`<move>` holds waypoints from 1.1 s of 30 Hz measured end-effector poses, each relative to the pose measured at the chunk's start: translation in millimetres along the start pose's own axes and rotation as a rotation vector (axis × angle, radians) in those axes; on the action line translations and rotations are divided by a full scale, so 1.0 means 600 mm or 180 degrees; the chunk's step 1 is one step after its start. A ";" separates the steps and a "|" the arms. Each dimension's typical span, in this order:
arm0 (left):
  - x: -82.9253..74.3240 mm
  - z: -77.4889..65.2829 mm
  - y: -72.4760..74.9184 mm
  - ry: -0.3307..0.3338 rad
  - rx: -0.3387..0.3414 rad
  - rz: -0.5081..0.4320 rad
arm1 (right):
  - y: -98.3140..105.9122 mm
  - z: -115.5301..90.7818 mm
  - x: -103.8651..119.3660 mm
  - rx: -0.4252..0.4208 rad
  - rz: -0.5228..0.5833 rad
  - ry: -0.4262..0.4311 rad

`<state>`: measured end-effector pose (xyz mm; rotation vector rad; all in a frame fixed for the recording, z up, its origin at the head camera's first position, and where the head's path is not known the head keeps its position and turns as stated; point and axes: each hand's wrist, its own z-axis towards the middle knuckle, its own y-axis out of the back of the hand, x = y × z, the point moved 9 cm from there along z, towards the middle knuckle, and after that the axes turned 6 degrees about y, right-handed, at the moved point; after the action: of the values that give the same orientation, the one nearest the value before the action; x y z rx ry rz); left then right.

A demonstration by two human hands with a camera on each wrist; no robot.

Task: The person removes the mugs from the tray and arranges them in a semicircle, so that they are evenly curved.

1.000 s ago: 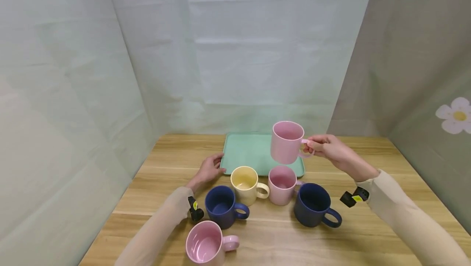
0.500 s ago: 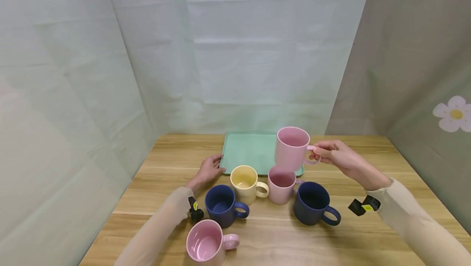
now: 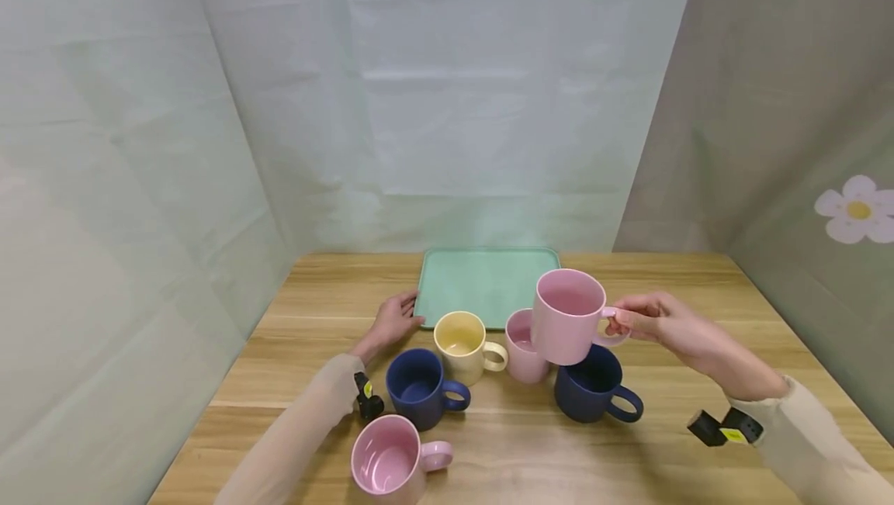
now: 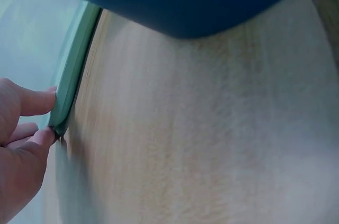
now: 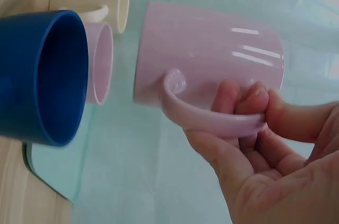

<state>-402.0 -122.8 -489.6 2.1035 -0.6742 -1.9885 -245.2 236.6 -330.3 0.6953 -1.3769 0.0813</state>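
Note:
My right hand [image 3: 660,326] holds a pink mug [image 3: 567,319] upright by its handle, fingers through the loop [image 5: 212,121]. The mug hangs above the table and overlaps another pink mug [image 3: 525,361] and the dark blue mug [image 3: 587,392] behind it in the head view. My left hand [image 3: 391,323] is at the near left corner of the mint-green tray [image 3: 482,280]; in the left wrist view its thumb and a finger pinch the tray's rim [image 4: 66,86].
A yellow mug [image 3: 459,350] stands before the tray. Closer to me are a blue mug [image 3: 415,389] and a third pink mug [image 3: 387,454], beside my left forearm. All rest on the wooden table [image 3: 531,458]. Pale cloth [image 3: 475,102] encloses the back and sides.
My right hand has brought the pink mug down, towards me and to the right, from over the tray to over the near mugs. My left hand stays at the tray's corner.

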 end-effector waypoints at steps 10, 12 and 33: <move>0.009 0.001 -0.001 0.0031 0.0057 -0.0119 | -0.013 -0.066 0.006 0.0360 -0.0073 0.0311; 0.011 0.003 0.001 0.0054 0.0046 -0.0067 | -0.018 -0.076 0.004 0.0432 -0.0057 0.0392; 0.013 0.002 0.010 0.0046 0.0036 -0.0137 | -0.056 -0.155 -0.071 0.1048 0.0469 0.1053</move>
<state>-404.3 -131.1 -494.4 2.1546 -0.6447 -1.9939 -159.5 270.3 -385.5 0.8109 -1.1023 0.5276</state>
